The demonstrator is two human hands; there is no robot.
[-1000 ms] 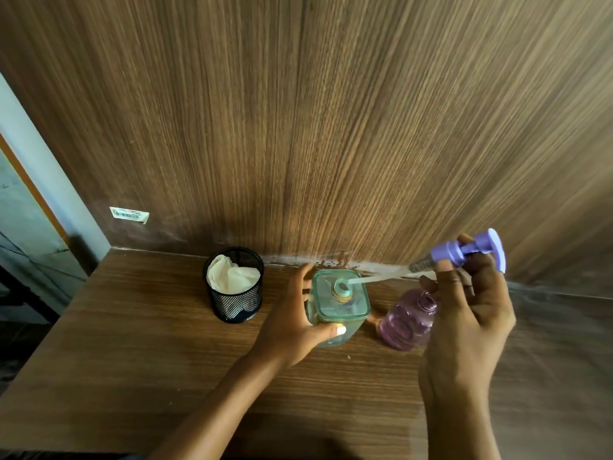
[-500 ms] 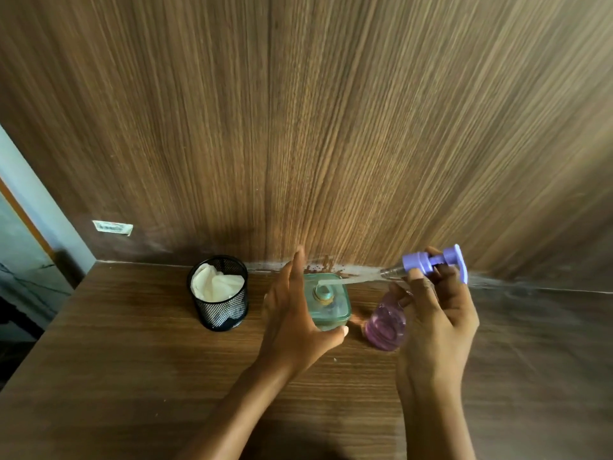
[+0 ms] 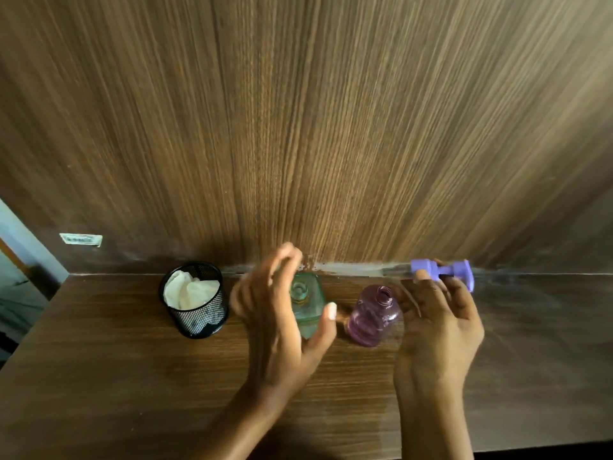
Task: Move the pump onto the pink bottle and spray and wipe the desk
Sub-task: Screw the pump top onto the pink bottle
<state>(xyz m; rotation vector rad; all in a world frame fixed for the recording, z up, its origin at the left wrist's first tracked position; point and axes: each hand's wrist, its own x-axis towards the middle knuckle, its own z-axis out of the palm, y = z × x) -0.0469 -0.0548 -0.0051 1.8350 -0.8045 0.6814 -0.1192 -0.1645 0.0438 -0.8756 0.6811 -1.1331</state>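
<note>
Bare wood desk [image 3: 99, 376], unsprayed and unwiped. Left hand [image 3: 282, 313], fingers spread loosely beside green bottle [image 3: 306, 303], not gripping. Right hand [image 3: 438, 323], fingers pinching purple pump [image 3: 441, 275] above open-necked pink bottle [image 3: 374, 315]; pump lying roughly level, head rightward, tube leftward. Fitting, spraying, wiping all left.

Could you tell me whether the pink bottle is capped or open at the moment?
Open. The pink bottle stands upright with its bare threaded neck showing, while the right hand holds the purple pump above and behind it.
</note>
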